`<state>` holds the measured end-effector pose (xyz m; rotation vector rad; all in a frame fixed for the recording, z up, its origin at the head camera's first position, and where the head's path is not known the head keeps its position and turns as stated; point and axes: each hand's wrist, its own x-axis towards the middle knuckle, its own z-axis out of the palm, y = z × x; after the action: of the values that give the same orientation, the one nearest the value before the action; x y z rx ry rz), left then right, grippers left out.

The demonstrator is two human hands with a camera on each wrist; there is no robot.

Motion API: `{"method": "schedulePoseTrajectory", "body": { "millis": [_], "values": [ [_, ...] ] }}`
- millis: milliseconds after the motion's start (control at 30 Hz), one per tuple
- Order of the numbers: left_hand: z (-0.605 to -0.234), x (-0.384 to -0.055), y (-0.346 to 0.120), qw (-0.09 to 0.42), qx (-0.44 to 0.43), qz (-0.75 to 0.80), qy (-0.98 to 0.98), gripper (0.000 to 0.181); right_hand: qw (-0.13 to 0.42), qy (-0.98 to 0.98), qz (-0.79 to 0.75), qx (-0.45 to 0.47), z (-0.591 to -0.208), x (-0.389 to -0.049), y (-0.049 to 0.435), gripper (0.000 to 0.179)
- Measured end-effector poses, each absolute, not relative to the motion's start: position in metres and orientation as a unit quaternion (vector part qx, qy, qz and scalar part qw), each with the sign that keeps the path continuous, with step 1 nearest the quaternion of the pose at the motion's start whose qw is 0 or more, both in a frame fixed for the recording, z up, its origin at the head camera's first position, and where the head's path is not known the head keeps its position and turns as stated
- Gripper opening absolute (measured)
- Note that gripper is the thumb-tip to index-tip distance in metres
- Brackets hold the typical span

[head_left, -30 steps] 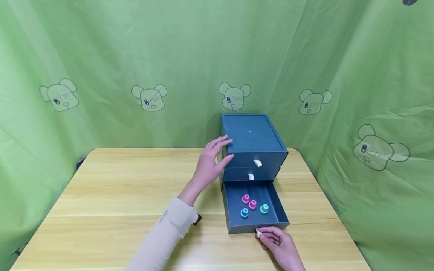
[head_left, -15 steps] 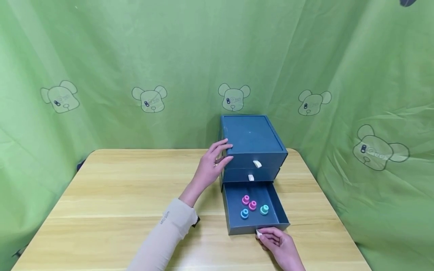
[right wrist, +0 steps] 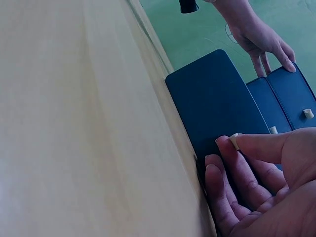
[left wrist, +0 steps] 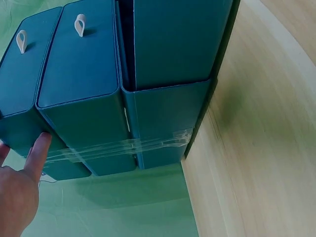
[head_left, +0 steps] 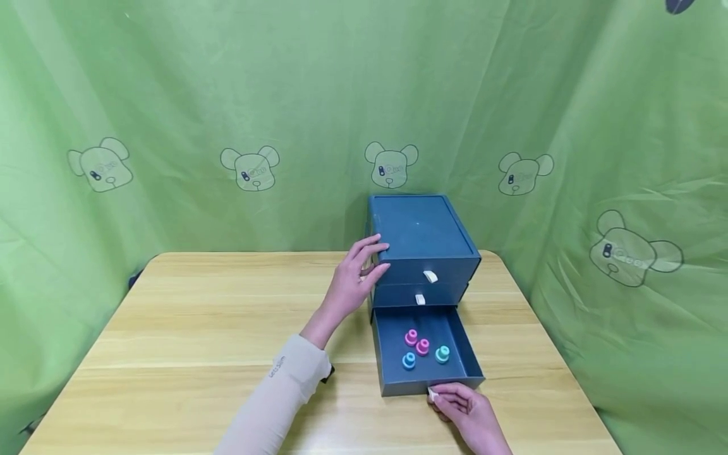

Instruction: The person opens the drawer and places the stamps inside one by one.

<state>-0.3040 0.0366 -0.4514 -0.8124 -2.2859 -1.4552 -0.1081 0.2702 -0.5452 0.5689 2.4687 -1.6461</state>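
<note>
A dark blue cabinet of stacked drawers stands on the table, its bottom drawer pulled out towards me. Inside that drawer lie two pink stepped plastic pieces, one a pink piece, plus a blue piece and a teal piece. My right hand pinches the drawer's white pull tab between thumb and index finger. Extended fingers of my left hand rest against the cabinet's upper left edge and side. In the left wrist view, only part of the left hand shows.
Two closed drawers above carry a white upper tab and a white lower tab. Clear tape runs along the cabinet's side. The wooden table stretches left, with a green curtain behind and at the sides.
My left hand's fingers have settled slightly lower against the cabinet's edge. The right hand, the drawer and the pieces in it show no movement beyond a small camera shift.
</note>
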Motion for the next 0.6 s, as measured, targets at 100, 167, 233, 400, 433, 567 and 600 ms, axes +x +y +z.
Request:
{"method": "schedulePoseTrajectory", "body": {
  "millis": [100, 167, 233, 400, 433, 567, 600],
  "values": [
    [-0.4507, -0.3043, 0.0364, 0.154, -0.285, -0.505, -0.8, 0.039, 0.066, 0.817, -0.54, 0.19, -0.5437, -0.1089, 0.2702, 0.016],
    [-0.4514, -0.3045, 0.0363, 0.152, -0.287, -0.504, -0.8, 0.039, 0.069, 0.815, -0.541, 0.193, -0.5433, -0.1087, 0.2698, 0.016],
    [-0.4524, -0.3046, 0.0361, 0.15, -0.288, -0.504, -0.8, 0.04, 0.072, 0.815, -0.542, 0.192, -0.5425, -0.1086, 0.2695, 0.016],
    [-0.4541, -0.3048, 0.0349, 0.151, -0.283, -0.505, -0.801, 0.04, 0.074, 0.812, -0.544, 0.197, -0.5392, -0.1103, 0.2679, 0.017],
    [-0.4541, -0.305, 0.0348, 0.151, -0.283, -0.505, -0.801, 0.04, 0.074, 0.812, -0.544, 0.199, -0.5385, -0.1109, 0.2677, 0.017],
    [-0.4527, -0.3061, 0.0346, 0.151, -0.284, -0.503, -0.802, 0.04, 0.072, 0.81, -0.546, 0.204, -0.5357, -0.113, 0.2672, 0.018],
    [-0.4519, -0.3064, 0.0346, 0.152, -0.285, -0.502, -0.802, 0.04, 0.072, 0.808, -0.548, 0.204, -0.5353, -0.1135, 0.2671, 0.018]
  ]
}}
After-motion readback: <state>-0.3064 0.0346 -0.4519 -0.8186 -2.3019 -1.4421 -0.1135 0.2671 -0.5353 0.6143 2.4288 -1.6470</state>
